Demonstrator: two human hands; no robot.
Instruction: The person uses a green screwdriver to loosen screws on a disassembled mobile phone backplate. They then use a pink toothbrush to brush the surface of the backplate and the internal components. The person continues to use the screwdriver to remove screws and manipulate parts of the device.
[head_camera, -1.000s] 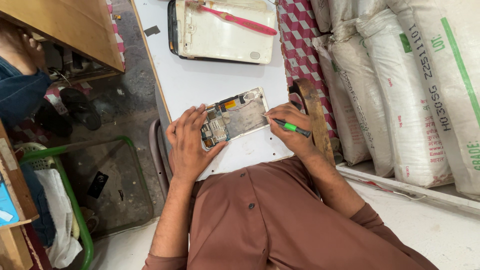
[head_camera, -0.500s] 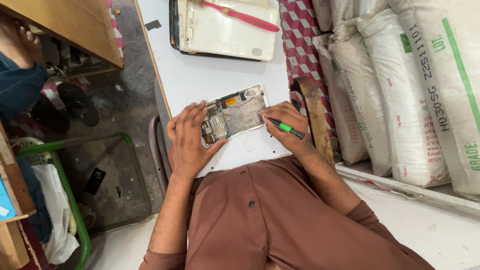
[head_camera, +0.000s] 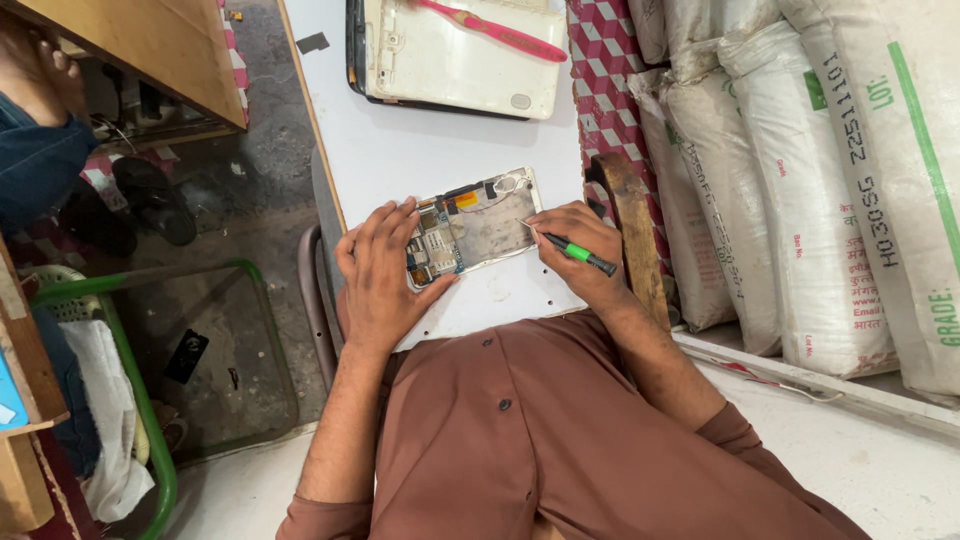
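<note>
Several large white woven sacks (head_camera: 800, 170) are stacked on their sides just right of the white tabletop (head_camera: 400, 150), beyond a strip of red-and-white patterned cloth (head_camera: 600, 90). The sack nearest the right edge (head_camera: 890, 150) carries a green stripe and dark print; its neighbours towards the tabletop bear smaller dark and red print. Far left of the tabletop, a blue package (head_camera: 12, 385) with a small white label sits on a wooden ledge.
</note>
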